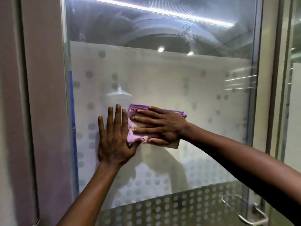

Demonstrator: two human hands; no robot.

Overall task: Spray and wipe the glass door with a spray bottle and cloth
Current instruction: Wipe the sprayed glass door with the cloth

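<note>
The glass door fills the view, with a frosted, dotted band across its middle. My right hand lies flat on a folded purple cloth and presses it against the frosted glass, thumb tucked at the cloth's lower edge. My left hand rests flat on the glass just left of the cloth, fingers spread and pointing up, its thumb touching the cloth. A pale bottle-like shape shows blurred in the frosted glass above my left hand; I cannot tell what it is. No spray bottle is plainly in view.
A patch of spray droplets and wipe streaks sit on the clear upper glass. A metal door handle is at the lower right. A mauve wall or frame borders the door on the left, and another glass panel stands on the right.
</note>
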